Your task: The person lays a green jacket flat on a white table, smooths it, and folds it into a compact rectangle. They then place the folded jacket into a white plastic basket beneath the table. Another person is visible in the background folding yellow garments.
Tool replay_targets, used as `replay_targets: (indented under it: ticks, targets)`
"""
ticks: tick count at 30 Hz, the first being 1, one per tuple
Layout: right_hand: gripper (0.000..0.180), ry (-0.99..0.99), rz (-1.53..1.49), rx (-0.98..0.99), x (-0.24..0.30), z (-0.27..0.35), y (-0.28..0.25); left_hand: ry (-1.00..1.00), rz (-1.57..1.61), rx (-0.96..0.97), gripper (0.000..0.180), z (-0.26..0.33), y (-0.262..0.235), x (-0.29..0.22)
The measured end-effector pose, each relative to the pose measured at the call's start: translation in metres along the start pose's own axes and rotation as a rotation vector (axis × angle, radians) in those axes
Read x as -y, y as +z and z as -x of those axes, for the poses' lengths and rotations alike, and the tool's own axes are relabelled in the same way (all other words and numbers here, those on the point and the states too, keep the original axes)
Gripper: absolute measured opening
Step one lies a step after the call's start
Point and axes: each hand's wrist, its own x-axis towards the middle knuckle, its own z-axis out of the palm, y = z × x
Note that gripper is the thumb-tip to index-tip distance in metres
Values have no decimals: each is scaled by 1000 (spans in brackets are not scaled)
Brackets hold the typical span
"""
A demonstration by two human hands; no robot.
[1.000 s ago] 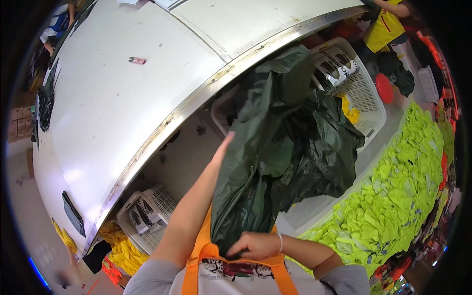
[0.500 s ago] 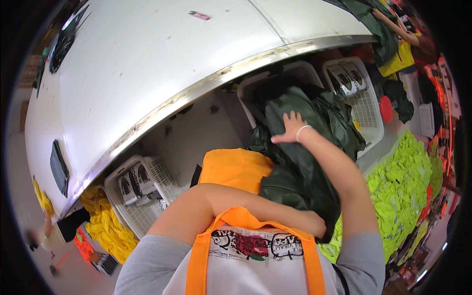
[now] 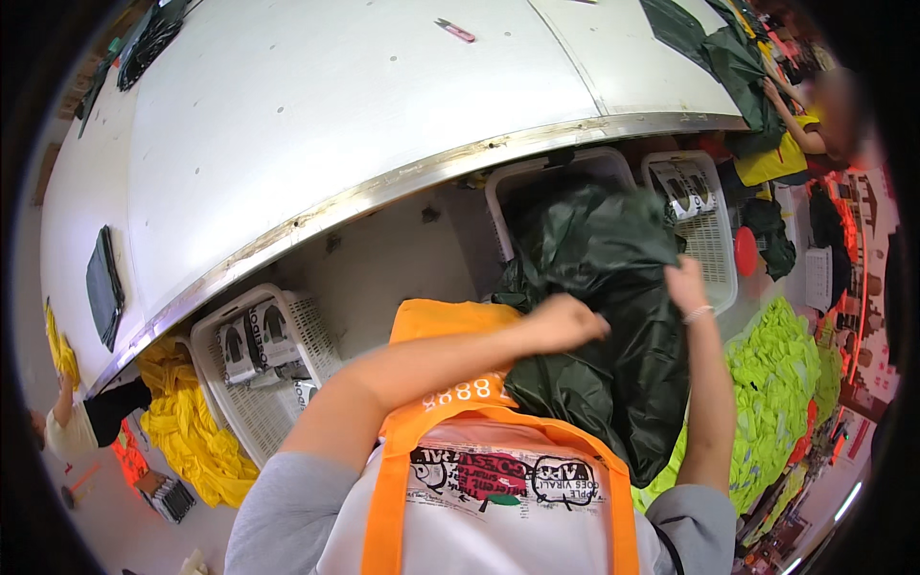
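A large dark green garment [image 3: 599,316] hangs bunched in front of me, over a white plastic basket [image 3: 522,177] under the table edge. My left hand [image 3: 565,323] is closed on a fold of the garment near its middle. My right hand [image 3: 686,286], with a thin bracelet at the wrist, grips the cloth at its right side, a little higher. An orange apron [image 3: 450,383] covers my chest, just below the left forearm.
A big white table [image 3: 316,125] with a metal rim spans the top. A white basket [image 3: 254,374] with packets stands lower left beside yellow cloth [image 3: 196,436]. Another white basket [image 3: 704,230] is at right. Neon yellow-green garments [image 3: 776,393] pile at right. Another person [image 3: 791,125] handles green cloth top right.
The garment has come down from being held up high against the table to a bunch over the basket. My left arm now crosses my chest, and both hands are on the cloth.
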Motion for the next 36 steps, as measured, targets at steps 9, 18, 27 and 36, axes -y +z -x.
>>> replay_targets:
  ticks: [9, 18, 27, 36]
  targets:
    - [39, -227, 795, -713, -8, 234, -297, -353, 280, 166, 94, -99, -69, 111]
    - [46, 634, -425, -751, -146, 277, -169, 219, 818, 435, 79, -106, -37, -114]
    - [55, 339, -772, -510, -70, 208, -111, 382, 557, 449, 64, -4, -48, -116]
    - [44, -559, -173, 309, 252, 69, -32, 545, -211, -75, 35, 61, -85, -89]
